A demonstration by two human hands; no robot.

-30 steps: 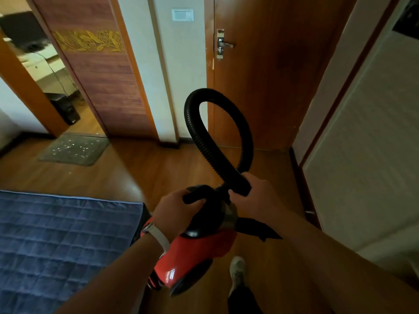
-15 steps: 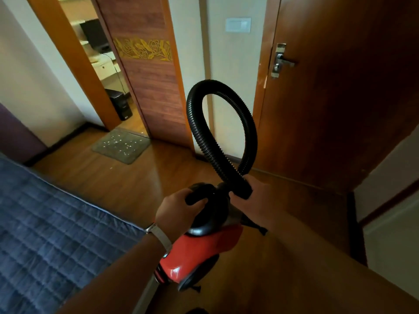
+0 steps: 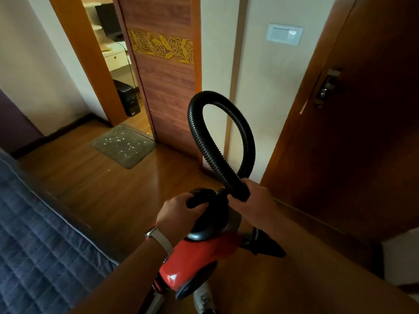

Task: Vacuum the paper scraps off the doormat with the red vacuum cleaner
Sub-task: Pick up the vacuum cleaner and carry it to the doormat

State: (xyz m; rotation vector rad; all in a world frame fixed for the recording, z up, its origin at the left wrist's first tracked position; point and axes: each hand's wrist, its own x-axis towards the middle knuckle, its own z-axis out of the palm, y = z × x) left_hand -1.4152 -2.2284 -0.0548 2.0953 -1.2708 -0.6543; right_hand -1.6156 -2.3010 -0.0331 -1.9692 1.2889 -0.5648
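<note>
I carry the red vacuum cleaner point(image 3: 197, 257) off the floor in front of me. My left hand point(image 3: 179, 214) grips its black top handle. My right hand point(image 3: 254, 198) holds the black ribbed hose point(image 3: 217, 155), which loops upward above the body. A black nozzle point(image 3: 265, 245) sticks out under my right forearm. The grey doormat point(image 3: 123, 146) lies on the wooden floor at the far left, in front of an open doorway, well ahead of the vacuum. Small white paper scraps point(image 3: 118, 139) are scattered over it.
A blue quilted mattress point(image 3: 38, 245) fills the lower left. An open sliding door with a gold floral band point(image 3: 163, 71) stands behind the mat. A closed wooden door point(image 3: 353, 123) is on the right. Bare wooden floor point(image 3: 108, 191) lies between me and the mat.
The view has swung and advanced, so the doormat now sits nearer and more central. Both hands keep the same hold on the vacuum and hose.
</note>
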